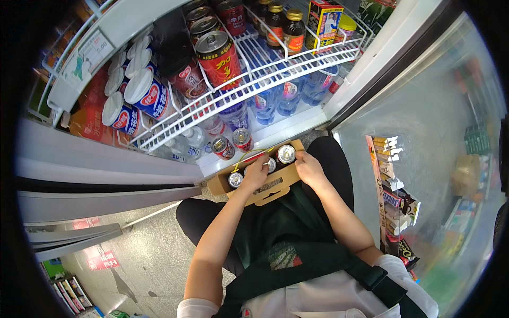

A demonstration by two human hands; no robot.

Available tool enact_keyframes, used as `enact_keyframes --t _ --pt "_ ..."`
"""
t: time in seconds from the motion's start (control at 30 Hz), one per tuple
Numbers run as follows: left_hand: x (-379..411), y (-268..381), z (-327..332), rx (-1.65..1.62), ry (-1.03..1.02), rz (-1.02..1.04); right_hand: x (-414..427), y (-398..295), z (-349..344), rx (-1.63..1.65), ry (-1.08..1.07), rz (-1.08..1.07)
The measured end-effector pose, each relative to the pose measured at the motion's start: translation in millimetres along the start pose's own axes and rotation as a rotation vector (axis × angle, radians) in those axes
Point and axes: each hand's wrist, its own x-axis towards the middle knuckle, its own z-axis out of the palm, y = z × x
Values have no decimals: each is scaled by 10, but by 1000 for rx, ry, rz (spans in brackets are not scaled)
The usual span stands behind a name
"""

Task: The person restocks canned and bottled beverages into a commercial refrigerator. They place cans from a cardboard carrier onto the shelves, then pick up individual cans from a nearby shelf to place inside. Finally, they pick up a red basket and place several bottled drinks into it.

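Observation:
An open cardboard carton [292,175] with a yellow carrying cord [237,163] lies across my lap before the fridge. Several drink cans stand inside, among them a can at its left end [235,180] and a can at its right end [286,154]. My left hand [256,174] reaches into the carton, its fingers at a middle can [271,164]; the hand partly hides that can, so its grip is unclear. Gripping the carton's right end is my right hand [310,169]. Two red cans, one on the left [222,147] and one on the right [242,139], stand on the fridge floor.
A white wire shelf [254,85] above the carton bears red cans [218,59], white-lidded cans [147,93] and brown bottles [294,33]. Water bottles [288,95] stand underneath. The glass door [358,187] stands open on the right, with a snack rack [391,198] visible through it.

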Motion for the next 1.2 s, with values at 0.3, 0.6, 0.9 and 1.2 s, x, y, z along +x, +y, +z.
enact_keyframes --t 0.3,0.6,0.9,1.2 --pt "331 108 76 -54 -116 -97 53 -285 90 -348 -80 47" --pt "397 -23 132 -25 -98 -64 446 -8 133 -485 -216 -148" --pt "138 295 -31 -99 36 9 257 36 -94 -81 -311 -104" --pt "-51 516 -64 4 279 61 116 -5 7 -159 -174 -285"
